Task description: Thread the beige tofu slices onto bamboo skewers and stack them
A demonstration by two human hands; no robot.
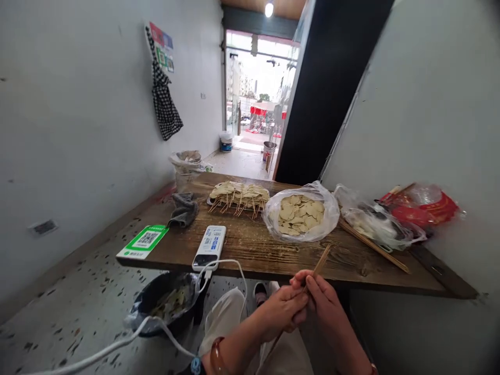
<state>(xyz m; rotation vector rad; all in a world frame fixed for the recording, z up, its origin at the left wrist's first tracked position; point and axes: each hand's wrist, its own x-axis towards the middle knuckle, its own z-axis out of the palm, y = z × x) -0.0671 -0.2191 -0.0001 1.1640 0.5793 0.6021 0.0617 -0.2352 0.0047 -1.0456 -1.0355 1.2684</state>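
Note:
A small bundle of thin wooden skewers points up and away from me, gripped in both hands over the table's front edge. My left hand is closed round the lower part of the bundle. Pressed against it, my right hand has thumb and fingers closed on the skewers higher up. Beyond them, a clear plastic bag lies open with pale, flat round slices inside. Left of the bag, skewered slices are piled on a tray, their sticks toward me.
On the wooden table lie a white power bank with a cable, a green QR card and a grey cloth. Long skewers and plastic bags lie right. A black bin stands below left.

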